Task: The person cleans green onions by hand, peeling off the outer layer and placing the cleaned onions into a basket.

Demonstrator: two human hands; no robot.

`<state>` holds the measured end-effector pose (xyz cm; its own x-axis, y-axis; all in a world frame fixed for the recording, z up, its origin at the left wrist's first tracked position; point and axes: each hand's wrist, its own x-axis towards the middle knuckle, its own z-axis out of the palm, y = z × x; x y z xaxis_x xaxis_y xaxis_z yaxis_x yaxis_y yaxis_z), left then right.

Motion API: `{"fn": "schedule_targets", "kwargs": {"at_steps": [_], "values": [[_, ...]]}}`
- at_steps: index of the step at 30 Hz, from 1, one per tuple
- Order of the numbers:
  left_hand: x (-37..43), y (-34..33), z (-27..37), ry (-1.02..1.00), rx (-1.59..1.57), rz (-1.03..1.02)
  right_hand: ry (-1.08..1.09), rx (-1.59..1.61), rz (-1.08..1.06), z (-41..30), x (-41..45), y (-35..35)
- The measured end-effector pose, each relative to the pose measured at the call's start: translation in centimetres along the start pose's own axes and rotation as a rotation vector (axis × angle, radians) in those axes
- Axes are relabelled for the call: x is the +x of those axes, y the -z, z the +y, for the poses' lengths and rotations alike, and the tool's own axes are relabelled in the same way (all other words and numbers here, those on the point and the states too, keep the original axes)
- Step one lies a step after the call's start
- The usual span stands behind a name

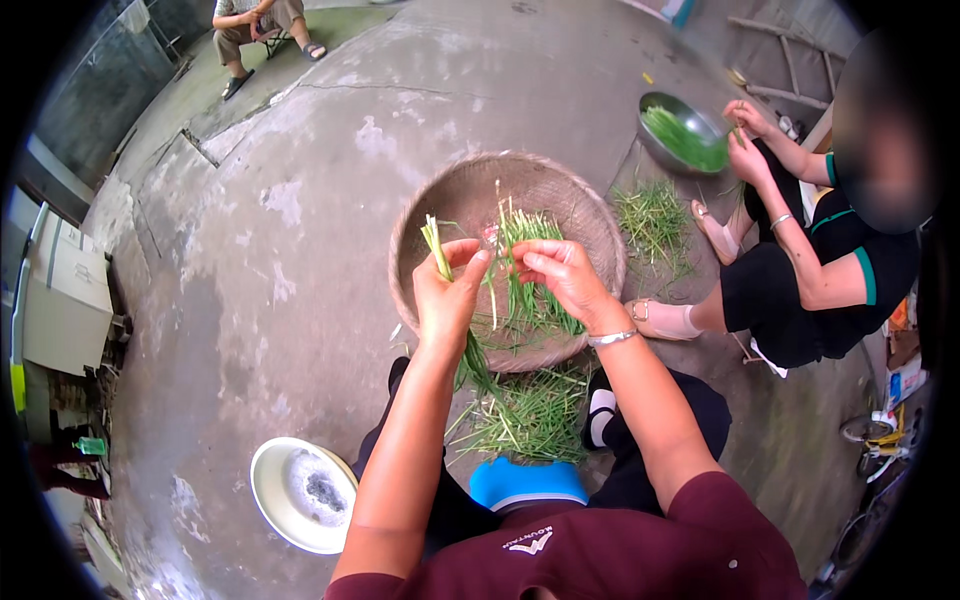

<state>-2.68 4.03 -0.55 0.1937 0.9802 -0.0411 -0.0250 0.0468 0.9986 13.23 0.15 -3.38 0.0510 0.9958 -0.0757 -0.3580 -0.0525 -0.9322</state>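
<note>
A small bunch of long green stalks, apparently garlic chives [436, 246], is gripped in my left hand [444, 300]; pale ends stick up past the thumb and leaves trail below the wrist. My right hand [562, 274] is close beside it, thumb near the curled fingers. Thin strands show near its fingertips, but whether it pinches one is unclear. Both hands are above a round woven basket [431, 202]. Inside the basket, a heap of chives [536, 229] lies with its pale ends toward the far side, partly hidden by my right hand.
Loose trimmings [525, 420] lie between my feet, before a blue stool [525, 480]. A white basin [274, 487] stands at left. On the right, a seated person [802, 255] handles greens by a metal bowl [652, 142] and another scrap pile [652, 225]. Someone else [259, 26] sits farther off.
</note>
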Motion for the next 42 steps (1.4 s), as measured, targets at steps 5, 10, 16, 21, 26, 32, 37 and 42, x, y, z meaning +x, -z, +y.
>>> {"fn": "schedule_targets", "kwargs": {"at_steps": [5,10,16,21,26,32,37,42], "values": [[-0.1,-1.6,0.7,0.030,-0.030,-0.012,-0.006,-0.151,-0.088,-2.2,-2.7,-1.5],[-0.3,-2.4,0.5,0.098,-0.152,-0.095,-0.033,-0.178,-0.089,-2.7,-4.3,-1.4],[-0.5,-2.6,1.0,0.233,-0.234,-0.281,-0.019,-0.132,0.085,-2.4,-4.5,-1.0],[-0.4,-3.4,0.7,0.244,-0.178,-0.293,0.004,-0.209,0.119,-1.9,-3.9,-0.6],[0.1,-3.7,-0.2,0.248,-0.223,-0.194,-0.002,-0.345,0.254,-2.9,-3.6,0.4],[0.3,-4.6,-0.5,0.295,-0.292,-0.268,-0.006,-0.170,0.303,-3.9,-3.4,2.4],[-0.3,-5.6,-0.7,0.290,-0.200,-0.344,0.043,-0.180,0.253,-4.4,-3.6,1.9],[-1.2,-6.1,0.1,0.266,-0.087,-0.416,0.103,-0.298,0.197,-3.9,-3.7,2.4]]}}
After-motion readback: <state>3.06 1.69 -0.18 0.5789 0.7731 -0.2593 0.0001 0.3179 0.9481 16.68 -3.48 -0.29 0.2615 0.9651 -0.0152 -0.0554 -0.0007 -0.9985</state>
